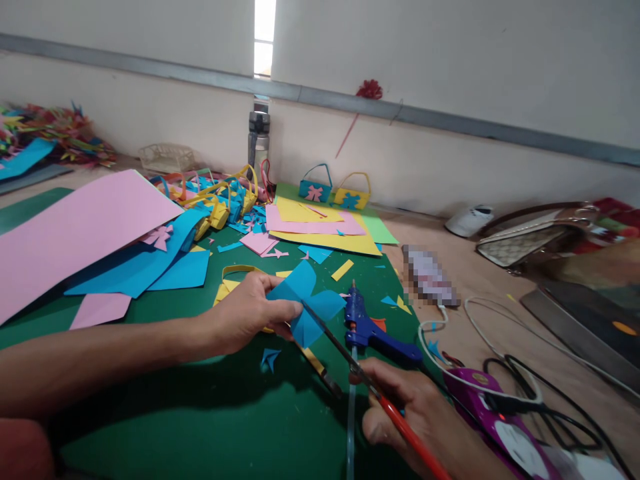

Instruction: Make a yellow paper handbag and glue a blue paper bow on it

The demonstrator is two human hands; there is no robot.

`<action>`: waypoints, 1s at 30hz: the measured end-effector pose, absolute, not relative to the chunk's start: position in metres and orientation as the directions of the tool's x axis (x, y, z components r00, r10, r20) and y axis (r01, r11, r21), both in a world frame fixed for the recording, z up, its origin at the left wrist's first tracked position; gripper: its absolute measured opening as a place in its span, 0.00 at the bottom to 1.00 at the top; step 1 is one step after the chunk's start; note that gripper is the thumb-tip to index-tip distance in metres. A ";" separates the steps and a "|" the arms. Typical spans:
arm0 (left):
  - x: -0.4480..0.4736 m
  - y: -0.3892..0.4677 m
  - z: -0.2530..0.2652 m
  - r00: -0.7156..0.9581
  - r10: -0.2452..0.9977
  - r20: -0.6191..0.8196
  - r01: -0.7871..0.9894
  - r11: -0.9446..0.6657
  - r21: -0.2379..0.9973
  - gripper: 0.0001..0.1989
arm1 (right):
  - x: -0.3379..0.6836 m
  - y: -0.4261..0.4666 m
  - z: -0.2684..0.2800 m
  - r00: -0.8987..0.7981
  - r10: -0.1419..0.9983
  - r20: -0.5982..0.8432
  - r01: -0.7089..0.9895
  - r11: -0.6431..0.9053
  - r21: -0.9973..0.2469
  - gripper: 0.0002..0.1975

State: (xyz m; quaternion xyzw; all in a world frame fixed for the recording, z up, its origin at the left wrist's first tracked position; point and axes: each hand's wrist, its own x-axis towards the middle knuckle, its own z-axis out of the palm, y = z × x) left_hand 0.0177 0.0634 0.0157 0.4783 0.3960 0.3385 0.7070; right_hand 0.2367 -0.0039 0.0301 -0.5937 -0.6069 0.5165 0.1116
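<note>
My left hand (pixel 253 310) pinches a blue lobed cutout (pixel 303 290), of paper or thin foam, between thumb and fingers. My right hand (pixel 407 407) is closed around scissors (pixel 350 360) with a long red handle. Their blade tips reach the middle of the blue cutout, beside my left thumb; whether they cut into it I cannot tell. Behind my left hand, partly hidden, lies a small yellow bag (pixel 225 290) with a strip handle. A blue glue gun (pixel 365 327) rests just beyond my right hand. Below the cutout sits a small blue scrap (pixel 271 359).
Pink sheets (pixel 100 223) and blue sheets (pixel 175 270) cover the green mat's left. At the back stand a blue mini bag (pixel 315 191), a yellow mini bag (pixel 353 198) and a bottle (pixel 259 143). Cables and a purple power strip (pixel 480 393) lie right, near a handbag (pixel 535 233).
</note>
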 end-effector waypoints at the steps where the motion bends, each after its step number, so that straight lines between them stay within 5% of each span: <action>1: 0.018 0.063 0.016 0.455 0.858 -0.237 -0.100 0.314 0.944 0.07 | 0.236 -0.004 0.030 -0.267 0.835 -0.482 0.607 -0.243 -0.756 0.05; 19: 0.015 0.066 0.017 0.463 0.874 -0.150 -0.193 0.264 0.945 0.05 | 0.251 -0.004 0.030 -0.330 0.859 -0.390 0.700 -0.054 -0.712 0.19; 24: 0.015 0.066 0.019 0.432 0.884 -0.178 -0.209 0.290 0.934 0.07 | 0.258 -0.014 0.022 -0.264 0.860 -0.437 0.551 -0.238 -0.800 0.16; 30: 0.019 0.062 0.018 0.475 0.846 -0.242 -0.254 0.395 0.883 0.11 | 0.247 -0.020 0.024 -0.079 0.965 -0.249 0.289 -0.217 -0.932 0.17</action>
